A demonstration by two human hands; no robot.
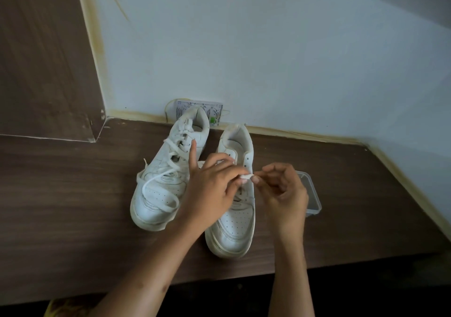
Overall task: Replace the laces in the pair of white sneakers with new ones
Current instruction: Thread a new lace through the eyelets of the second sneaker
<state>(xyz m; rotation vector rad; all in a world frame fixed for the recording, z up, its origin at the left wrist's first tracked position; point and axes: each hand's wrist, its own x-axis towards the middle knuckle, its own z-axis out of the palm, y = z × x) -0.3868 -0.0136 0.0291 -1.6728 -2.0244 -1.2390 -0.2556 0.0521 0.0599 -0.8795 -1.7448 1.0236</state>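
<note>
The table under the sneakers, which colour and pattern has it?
The table is dark brown with wood grain, seen in the head view.

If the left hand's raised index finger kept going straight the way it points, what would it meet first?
Probably the laces of the left sneaker; the left hand points its finger toward that shoe's heel, though depth is unclear.

Sneakers (158, 194) look like smooth matte leather with perforated toes, laces (156, 185) woven cloth; desk (73, 194) wood-grain laminate; clear plastic tub (313, 194) right of the hands.
</note>
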